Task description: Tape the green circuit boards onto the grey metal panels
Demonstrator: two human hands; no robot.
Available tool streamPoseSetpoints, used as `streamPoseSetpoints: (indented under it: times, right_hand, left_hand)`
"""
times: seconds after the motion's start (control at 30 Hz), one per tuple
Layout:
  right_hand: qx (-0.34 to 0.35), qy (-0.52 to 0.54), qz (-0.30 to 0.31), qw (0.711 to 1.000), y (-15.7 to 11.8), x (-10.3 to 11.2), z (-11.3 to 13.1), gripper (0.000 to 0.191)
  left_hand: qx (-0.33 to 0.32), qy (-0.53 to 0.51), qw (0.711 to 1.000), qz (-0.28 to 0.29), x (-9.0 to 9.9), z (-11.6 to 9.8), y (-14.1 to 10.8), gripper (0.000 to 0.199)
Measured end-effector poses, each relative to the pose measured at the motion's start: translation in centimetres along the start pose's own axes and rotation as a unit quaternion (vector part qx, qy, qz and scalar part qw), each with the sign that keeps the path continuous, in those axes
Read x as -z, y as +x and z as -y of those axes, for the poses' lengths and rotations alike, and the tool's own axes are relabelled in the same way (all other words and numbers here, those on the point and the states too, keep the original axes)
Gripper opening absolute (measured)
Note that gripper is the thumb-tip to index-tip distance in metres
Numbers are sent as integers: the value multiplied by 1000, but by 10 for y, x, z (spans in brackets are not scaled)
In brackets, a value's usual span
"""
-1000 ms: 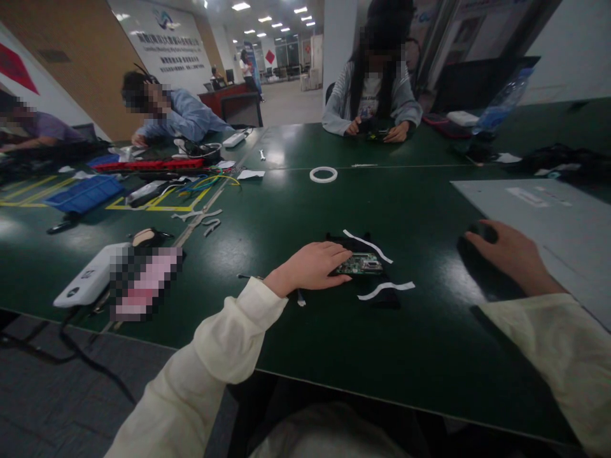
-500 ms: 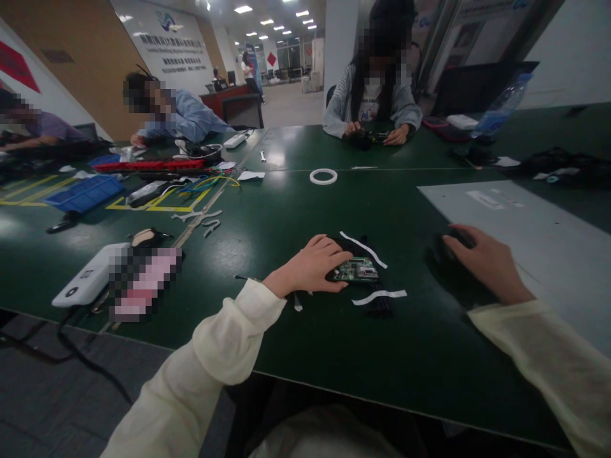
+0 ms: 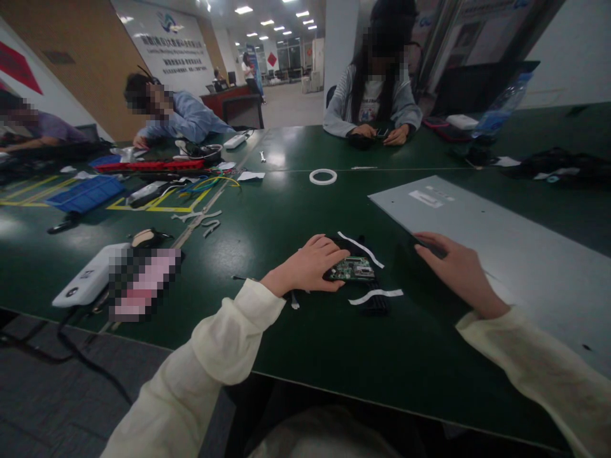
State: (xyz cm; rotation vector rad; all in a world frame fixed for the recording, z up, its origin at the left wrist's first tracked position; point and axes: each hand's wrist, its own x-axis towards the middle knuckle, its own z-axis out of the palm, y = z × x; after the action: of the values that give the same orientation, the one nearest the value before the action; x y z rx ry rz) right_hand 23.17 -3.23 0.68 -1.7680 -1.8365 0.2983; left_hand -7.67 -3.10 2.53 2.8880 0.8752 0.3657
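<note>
My left hand (image 3: 312, 264) is closed over the left end of a green circuit board (image 3: 358, 270), with the thumb on its near side and the fingers across its far side. Black parts (image 3: 377, 302) show under and beside the board, their shape unclear. A white strip (image 3: 360, 249) lies beyond the board and another white strip (image 3: 377, 297) on its near side. My right hand (image 3: 458, 270) grips the left edge of a flat grey panel (image 3: 482, 235) between thumb and fingers. The gap between those fingers is dark. Small labels (image 3: 427, 198) are stuck on the panel.
A white tape roll (image 3: 323, 177) lies beyond the board. Left are a white power bank (image 3: 90, 275), a pink item (image 3: 146, 283), grey hooked pieces (image 3: 211, 227) and a blue tray (image 3: 86, 193). A person (image 3: 375, 102) sits opposite, with a water bottle (image 3: 503, 105) nearby.
The grey panel has shifted left and turned a little, and my right hand has moved left with it. My left hand stays on the circuit board, nearly still.
</note>
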Motion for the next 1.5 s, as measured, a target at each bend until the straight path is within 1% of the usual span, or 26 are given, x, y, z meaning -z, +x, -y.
streamPoseSetpoints:
  times: [0.13,0.3,0.53,0.9,1.1,1.3,1.4,1.5]
  right_hand:
    - [20,24,16,999,-3,-1,5,47]
    - [34,43,19,998,-7,-4,8,45]
    - [48,65,51,995,-12,-4,18,44]
    - [62,93,49,993,-14,-5,22,37]
    - [55,104,88,989,-16,-3,24,39]
    - [75,128,114,982,-18,-1,30,39]
    - [77,135,114,981,-19,-1,32,40]
    - [83,141,113,980,-20,-1,32,41]
  left_hand:
    - [2,-3,1000,3,1,-1,1,53]
    - [0,-4,1000,8,2,0,0,52]
    - [-2,2,1000,8,2,-1,0,55]
    - [-12,11,1000,0,1,-2,0,57]
    - [-21,11,1000,2,1,-2,1,56]
    - [-32,11,999,-8,2,-2,2,54]
    - [-34,26,999,-18,7,-2,2,51]
    - [-25,40,998,-45,15,-1,0,49]
